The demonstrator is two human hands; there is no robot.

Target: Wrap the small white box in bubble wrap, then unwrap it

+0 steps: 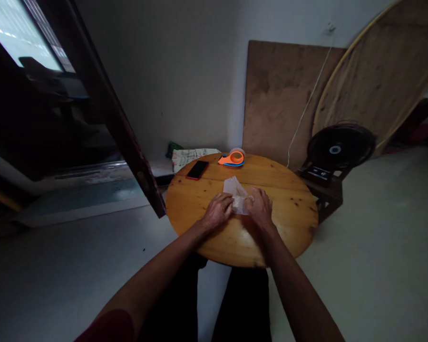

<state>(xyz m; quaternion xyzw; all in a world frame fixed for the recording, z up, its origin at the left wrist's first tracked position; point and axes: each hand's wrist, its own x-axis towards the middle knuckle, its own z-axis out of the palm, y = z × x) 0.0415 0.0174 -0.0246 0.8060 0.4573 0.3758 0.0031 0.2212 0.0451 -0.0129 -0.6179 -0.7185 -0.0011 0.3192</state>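
Observation:
A sheet of translucent whitish plastic wrap point(238, 205) lies on the round wooden table point(288, 199), with a pointed flap spreading toward the far side. Its near part looks folded or bunched, and whether anything is inside I cannot make out. My left hand point(218, 210) grips the wrap's left edge with curled fingers. On the opposite side my right hand point(259, 207) has its thumb and fingers closed on the right part of the wrap. Both hands rest low, close to the tabletop.
An orange and blue tape dispenser point(231, 158) stands at the table's far edge, with a red-edged phone point(197, 170) to its left. A black fan point(335, 149) sits on a wooden stool at the right. Boards point(278, 90) lean against the wall; a dark door frame point(117, 109) rises at left.

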